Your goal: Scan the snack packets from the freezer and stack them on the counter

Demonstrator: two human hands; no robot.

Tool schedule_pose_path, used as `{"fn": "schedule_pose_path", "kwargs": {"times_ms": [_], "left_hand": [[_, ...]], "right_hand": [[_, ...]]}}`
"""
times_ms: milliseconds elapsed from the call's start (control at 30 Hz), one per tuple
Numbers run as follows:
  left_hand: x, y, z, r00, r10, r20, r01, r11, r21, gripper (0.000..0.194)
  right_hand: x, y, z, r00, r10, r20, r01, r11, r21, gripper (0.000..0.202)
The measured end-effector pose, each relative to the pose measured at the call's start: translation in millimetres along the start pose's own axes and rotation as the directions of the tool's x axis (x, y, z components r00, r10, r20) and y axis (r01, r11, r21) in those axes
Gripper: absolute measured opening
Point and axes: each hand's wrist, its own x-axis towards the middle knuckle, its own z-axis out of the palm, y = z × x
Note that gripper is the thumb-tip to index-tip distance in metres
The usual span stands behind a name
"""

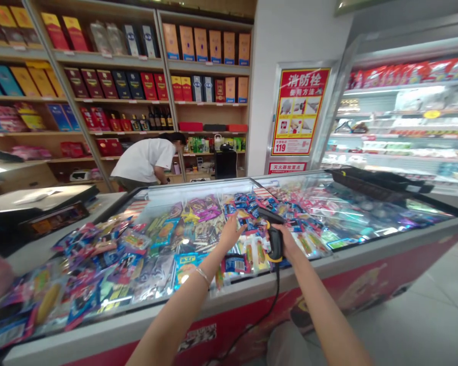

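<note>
My right hand (pixel 285 240) is wrapped round the handle of a black and yellow barcode scanner (pixel 275 244). Its head points forward over the chest freezer (pixel 248 295), and a black cord hangs from its base down the freezer's front. Bare, with a bracelet on the wrist, my left hand (pixel 231 235) stretches over the colourful ice cream packs (pixel 208 231) with its fingers apart. It appears to hold nothing; whether it touches a pack I cannot tell. Close below both hands lie blue-and-red packs (pixel 235 263) and clear packs with green and orange bars (pixel 257 251).
More packs are heaped on the freezer's left side (pixel 99 254). A black tray (pixel 370 185) rests on its far right edge. Behind it a person in a white shirt (pixel 143 160) bends down before shelves of boxes (pixel 168 58). A lit display fridge (pixel 404 122) stands at right.
</note>
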Motion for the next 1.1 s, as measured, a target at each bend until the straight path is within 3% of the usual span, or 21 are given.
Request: {"fn": "schedule_pose_path", "kwargs": {"times_ms": [133,300,533,667,767,867,933,1100], "left_hand": [[0,-10,12.0,0.999,0.01,0.039,-0.009,1.0,-0.019,0.061],[1,-14,15.8,1.0,-0.006,-0.009,0.005,0.995,-0.104,0.067],[4,-22,17.2,0.982,-0.158,-0.1,0.119,0.941,-0.317,0.06],[5,-24,11.5,0.961,-0.245,-0.128,0.19,0.923,-0.336,0.055],[4,-23,6.6,0.938,-0.323,-0.123,0.261,0.897,-0.357,0.055],[6,-22,-2.2,0.904,-0.398,-0.157,0.297,0.847,-0.441,0.055],[9,-25,-13.8,0.882,-0.409,-0.234,0.253,0.83,-0.497,0.053],[9,-51,-60.3,0.845,-0.418,-0.334,0.142,0.777,-0.613,0.053]], "right_hand": [[8,12,5,0.996,-0.092,-0.015,0.091,0.995,-0.045,0.019],[12,15,-4,0.998,0.026,-0.056,-0.027,0.999,-0.026,0.028],[17,14,-11,0.99,0.069,-0.121,-0.065,0.997,0.036,0.028],[18,16,-13,0.986,0.032,-0.162,-0.016,0.995,0.102,0.022],[14,11,-10,0.991,0.051,-0.124,-0.037,0.993,0.112,0.022],[9,-3,5,0.993,0.06,-0.101,-0.054,0.997,0.061,0.023],[7,-13,22,0.995,0.057,-0.076,-0.056,0.998,0.02,0.023],[7,-13,79,0.995,0.055,0.088,-0.058,0.998,0.03,0.022]]}}
